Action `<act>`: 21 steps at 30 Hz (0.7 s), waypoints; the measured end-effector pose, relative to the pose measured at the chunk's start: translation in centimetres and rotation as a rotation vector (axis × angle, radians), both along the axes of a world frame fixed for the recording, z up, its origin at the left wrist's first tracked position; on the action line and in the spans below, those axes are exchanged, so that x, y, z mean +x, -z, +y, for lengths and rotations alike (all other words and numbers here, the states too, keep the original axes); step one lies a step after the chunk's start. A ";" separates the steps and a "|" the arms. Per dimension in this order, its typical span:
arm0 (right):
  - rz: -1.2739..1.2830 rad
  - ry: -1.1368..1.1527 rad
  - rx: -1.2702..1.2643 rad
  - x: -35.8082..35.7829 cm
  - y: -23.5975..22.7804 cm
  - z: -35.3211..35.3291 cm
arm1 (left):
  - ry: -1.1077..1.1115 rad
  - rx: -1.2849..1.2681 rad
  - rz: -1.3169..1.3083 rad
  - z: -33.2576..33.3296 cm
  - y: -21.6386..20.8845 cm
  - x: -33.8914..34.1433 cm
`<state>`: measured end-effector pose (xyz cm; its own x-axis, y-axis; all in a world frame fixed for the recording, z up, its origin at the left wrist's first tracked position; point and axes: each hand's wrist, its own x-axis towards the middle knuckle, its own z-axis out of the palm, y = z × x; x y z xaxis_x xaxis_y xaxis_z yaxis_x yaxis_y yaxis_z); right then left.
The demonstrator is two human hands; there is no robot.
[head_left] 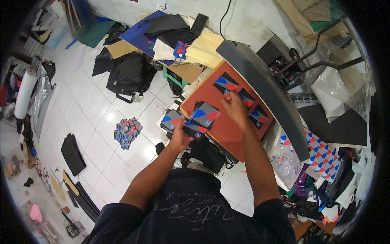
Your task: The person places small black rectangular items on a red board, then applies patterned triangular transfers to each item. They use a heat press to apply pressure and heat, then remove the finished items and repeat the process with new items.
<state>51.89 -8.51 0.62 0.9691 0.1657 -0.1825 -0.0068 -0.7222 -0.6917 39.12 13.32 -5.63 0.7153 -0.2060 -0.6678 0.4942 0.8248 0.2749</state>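
My left hand (181, 138) is closed on the edge of several flat rectangular pieces, black with a grey, blue and red pattern. Part of this patterned stack (204, 115) rests over the near left corner of the red-orange pad (211, 94) of a heat press. My right hand (235, 107) is above the pad, its fingers pinched at the lower corner of a patterned piece (226, 82). Beside and partly behind that hand, more patterned pieces (258, 116) lie in a row along the pad's right side.
The press's long dark upper plate (264, 89) hangs along the pad's right side. More patterned pieces (128, 132) lie heaped on the tiled floor, near a black bag (131, 75). Behind the pad are cream and dark sheets (206, 49). Fabric scraps (325, 203) crowd the right.
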 end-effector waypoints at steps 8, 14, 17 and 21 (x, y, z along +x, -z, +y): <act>-0.378 -0.261 -0.826 5.2 5.1 2.1 | 0.181 0.359 -0.069 -1.3 -0.2 -0.1; -0.439 -0.342 -0.826 4.2 4.0 2.8 | 0.109 0.307 -0.048 -0.8 1.9 -0.2; -0.340 -0.400 -0.486 -0.1 -0.9 3.3 | 0.001 0.139 -0.029 -1.1 0.5 0.1; -0.180 -0.400 -0.243 -4.3 -2.5 2.0 | 0.030 0.090 -0.010 -0.8 0.9 0.0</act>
<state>47.60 -6.55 3.09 0.8583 0.5037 -0.0978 0.4071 -0.7846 -0.4676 39.17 12.56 -6.51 0.7162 -0.1670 -0.6777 0.5152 0.7815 0.3519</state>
